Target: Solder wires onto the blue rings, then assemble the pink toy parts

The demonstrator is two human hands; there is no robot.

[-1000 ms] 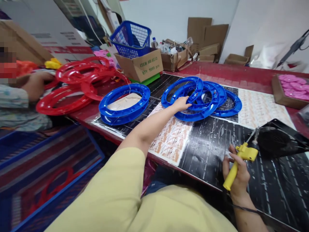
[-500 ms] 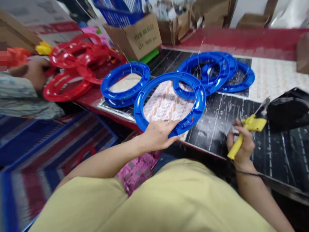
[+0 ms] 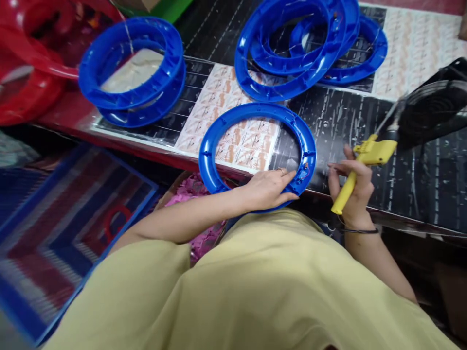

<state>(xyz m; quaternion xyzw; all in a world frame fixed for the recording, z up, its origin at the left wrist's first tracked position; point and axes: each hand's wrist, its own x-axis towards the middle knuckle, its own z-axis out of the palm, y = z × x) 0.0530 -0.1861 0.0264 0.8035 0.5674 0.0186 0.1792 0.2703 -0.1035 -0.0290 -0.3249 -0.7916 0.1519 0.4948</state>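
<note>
My left hand [image 3: 268,189] grips the lower right of a blue plastic ring [image 3: 208,153], fingers over its channelled face. The ring lies tilted at the table's front edge, and small red wires [image 3: 305,171] show in its channel beside my fingertips. In my right hand [image 3: 359,189] is a yellow soldering gun [image 3: 375,151], its handle running down across the palm and its thin metal end pointing up and away. The gun is to the right of the ring, apart from it. Whether my right fingertips also pinch something small, I cannot tell.
Stacked blue rings [image 3: 131,99] stand at left, and several more blue rings [image 3: 251,80] overlap at the back. Red rings [image 3: 22,99] lie at far left. A black fan-like object [image 3: 434,109] sits at right, near the gun's tip. A striped mat [image 3: 73,233] covers the floor at left.
The ring has come down toward my body and lies flatter, with my left hand still on it. My right hand and the soldering gun have moved slightly left. My view has tilted down.
</note>
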